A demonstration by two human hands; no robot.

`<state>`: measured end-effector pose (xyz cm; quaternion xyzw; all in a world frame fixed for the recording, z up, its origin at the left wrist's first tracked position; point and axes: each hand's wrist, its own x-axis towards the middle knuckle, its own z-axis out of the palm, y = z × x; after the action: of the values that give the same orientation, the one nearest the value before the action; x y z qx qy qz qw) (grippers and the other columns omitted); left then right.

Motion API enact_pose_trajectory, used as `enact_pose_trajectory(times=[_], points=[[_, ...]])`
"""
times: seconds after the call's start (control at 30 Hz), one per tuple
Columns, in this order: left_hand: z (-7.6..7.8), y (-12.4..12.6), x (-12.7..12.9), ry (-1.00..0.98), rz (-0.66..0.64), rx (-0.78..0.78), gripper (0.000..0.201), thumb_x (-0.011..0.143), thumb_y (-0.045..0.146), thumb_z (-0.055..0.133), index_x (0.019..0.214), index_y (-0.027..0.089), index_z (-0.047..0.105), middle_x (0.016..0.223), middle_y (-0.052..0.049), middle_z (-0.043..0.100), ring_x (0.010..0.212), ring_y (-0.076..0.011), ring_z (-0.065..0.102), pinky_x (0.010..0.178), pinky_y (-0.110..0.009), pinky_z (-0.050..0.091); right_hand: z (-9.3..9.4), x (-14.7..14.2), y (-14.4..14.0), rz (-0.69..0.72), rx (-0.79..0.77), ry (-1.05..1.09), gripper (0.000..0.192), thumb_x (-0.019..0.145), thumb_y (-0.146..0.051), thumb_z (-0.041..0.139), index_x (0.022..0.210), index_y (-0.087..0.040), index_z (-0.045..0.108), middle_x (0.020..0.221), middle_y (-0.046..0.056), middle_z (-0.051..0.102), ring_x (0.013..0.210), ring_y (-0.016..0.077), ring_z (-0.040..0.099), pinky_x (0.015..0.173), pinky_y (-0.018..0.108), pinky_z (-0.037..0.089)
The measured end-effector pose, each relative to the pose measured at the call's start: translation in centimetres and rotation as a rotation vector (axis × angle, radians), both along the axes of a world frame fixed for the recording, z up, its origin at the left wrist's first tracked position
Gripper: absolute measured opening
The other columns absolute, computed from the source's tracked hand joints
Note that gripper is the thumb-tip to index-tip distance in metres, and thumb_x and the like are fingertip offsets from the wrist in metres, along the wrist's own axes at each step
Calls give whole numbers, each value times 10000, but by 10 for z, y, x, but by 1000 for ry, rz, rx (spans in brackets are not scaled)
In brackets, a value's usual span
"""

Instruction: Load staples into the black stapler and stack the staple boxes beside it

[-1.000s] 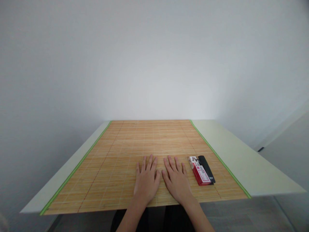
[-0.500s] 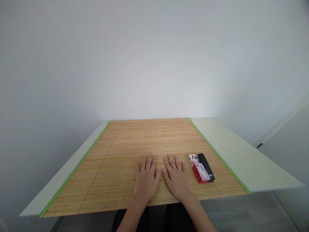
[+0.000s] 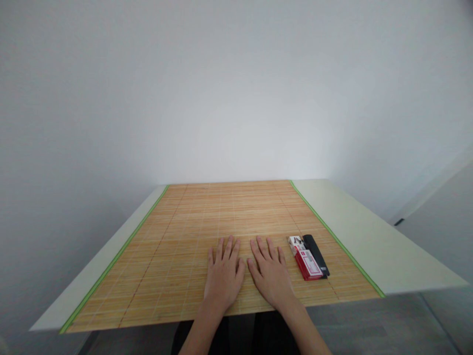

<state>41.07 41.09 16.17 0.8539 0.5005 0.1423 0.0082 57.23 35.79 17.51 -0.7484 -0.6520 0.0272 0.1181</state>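
Note:
My left hand (image 3: 224, 277) lies palm down on the bamboo mat (image 3: 177, 246), fingers stretched and slightly apart. Beside it, my right hand (image 3: 272, 276) rests flat in the same way, with nothing under it that shows. The two thumbs point toward each other with a small gap between them. To the right of my right hand, apart from it, lies a small red and white box (image 3: 308, 265) with a white label. A long black object (image 3: 316, 255), like a stapler, lies along the box's right side; its exact kind is unclear.
The mat has green edging (image 3: 121, 251) and covers the middle of a white table (image 3: 362, 236). A pale wall (image 3: 236, 98) stands behind the table's far edge. The front edge of the table runs just below my wrists, with dark-clothed legs (image 3: 273, 335) beneath.

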Motion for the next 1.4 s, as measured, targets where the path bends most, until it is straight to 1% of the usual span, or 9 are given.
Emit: enact_pose_trajectory(times=[0.33,0.53,0.8,1.03,1.23,1.4], points=[[-3,2,1,-16,5,5,576,1032,378,337,1603,311,344,1703,5,256,1593,-315,129,1255,-634,176,-1,0,0,-1,5,6,592,1063,-507,311,1632,-349,269,1710,-31,206,1590,293,110,1264,549,94],[-1,1,0,-5,5,6,570,1039,387,328,1604,310,337,1709,2,239,1594,-311,128,1258,-623,180,-1,1,0,5,-2,5,596,1063,-513,307,1632,-339,274,1706,-12,224,1588,302,119,1261,563,91],[-3,2,0,-10,7,3,577,1033,369,327,1606,308,333,1707,5,244,1595,-302,127,1260,-623,175,0,1,0,2,-4,6,594,1060,-515,311,1629,-348,279,1700,-15,245,1587,294,126,1263,555,97],[-2,1,1,-6,8,0,566,1041,378,316,1602,307,342,1710,8,234,1596,-303,123,1263,-624,170,-1,0,-1,5,-4,4,598,1062,-513,305,1632,-335,275,1708,-21,204,1589,299,115,1264,556,96],[-1,1,-1,2,0,7,564,1044,389,323,1604,325,331,1714,14,218,1596,-309,117,1257,-633,186,-1,1,0,11,11,7,589,1063,-516,301,1625,-342,297,1709,-33,199,1589,295,123,1267,553,93],[1,0,0,1,1,-4,561,1049,385,316,1603,305,337,1711,0,235,1595,-314,122,1258,-633,177,-1,0,0,7,14,11,584,1064,-506,310,1624,-342,300,1708,-32,210,1589,289,117,1268,545,82]])
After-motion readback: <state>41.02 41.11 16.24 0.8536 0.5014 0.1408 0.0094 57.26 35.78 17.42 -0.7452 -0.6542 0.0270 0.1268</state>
